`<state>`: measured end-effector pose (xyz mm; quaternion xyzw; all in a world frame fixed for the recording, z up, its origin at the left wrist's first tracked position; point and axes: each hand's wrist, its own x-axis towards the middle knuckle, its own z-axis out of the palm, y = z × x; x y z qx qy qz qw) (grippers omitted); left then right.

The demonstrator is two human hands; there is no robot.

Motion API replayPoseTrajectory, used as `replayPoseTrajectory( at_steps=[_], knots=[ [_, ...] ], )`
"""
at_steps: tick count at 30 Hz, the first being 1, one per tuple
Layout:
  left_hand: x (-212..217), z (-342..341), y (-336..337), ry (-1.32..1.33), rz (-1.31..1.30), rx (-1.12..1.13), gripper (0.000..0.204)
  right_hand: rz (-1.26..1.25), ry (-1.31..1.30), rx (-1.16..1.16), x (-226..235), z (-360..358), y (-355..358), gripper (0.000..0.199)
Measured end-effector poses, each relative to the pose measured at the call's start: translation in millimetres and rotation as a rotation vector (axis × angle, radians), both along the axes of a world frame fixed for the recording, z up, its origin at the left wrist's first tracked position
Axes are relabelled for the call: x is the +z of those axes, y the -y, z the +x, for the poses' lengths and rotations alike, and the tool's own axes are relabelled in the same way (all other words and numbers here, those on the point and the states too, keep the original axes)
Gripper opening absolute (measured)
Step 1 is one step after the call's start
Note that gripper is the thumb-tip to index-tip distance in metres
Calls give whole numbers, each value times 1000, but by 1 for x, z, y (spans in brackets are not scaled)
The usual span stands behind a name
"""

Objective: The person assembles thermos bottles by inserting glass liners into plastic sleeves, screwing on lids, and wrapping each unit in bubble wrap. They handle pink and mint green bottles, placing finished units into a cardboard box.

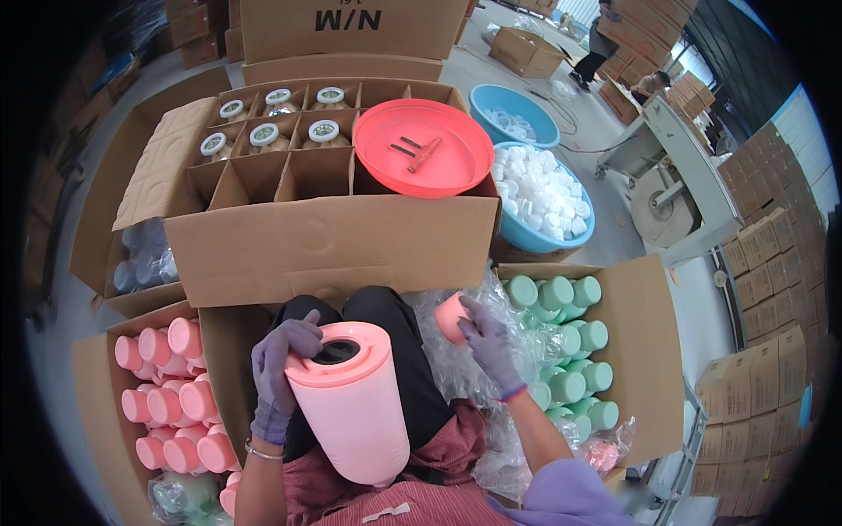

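In a purple glove, my left hand (285,355) is closed on the rim of a large pink cylindrical flask body (351,421). The body leans on my lap, with a round dark opening in its broad top ring. My right hand (485,344), gloved too, grips a small pink cup (452,317) from its right side, above clear plastic film (438,346). To the right of that hand, a carton holds several mint-green cups (566,386). Pink capped pieces (180,405) fill the carton at my left.
In front stands a divided carton (329,241) with several white-capped bottles (264,134). A red round tray (423,167) with a small tool (424,155) rests on its right corner. Behind are blue basins of white caps (539,195) and clear rings (511,123). A grey machine (680,175) stands right.
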<state>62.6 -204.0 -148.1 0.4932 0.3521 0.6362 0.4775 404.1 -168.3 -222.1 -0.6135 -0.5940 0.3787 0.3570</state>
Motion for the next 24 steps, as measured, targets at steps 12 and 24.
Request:
replayPoseTrajectory(
  at_steps=[12, 24],
  knots=[
    [-6, 7, 8, -12, -84, 27, 58, 413, -682, -124, 157, -41, -73, 33],
    [-7, -7, -7, 399, -453, -371, 59, 517, 74, 740, 168, -119, -15, 39]
  ],
)
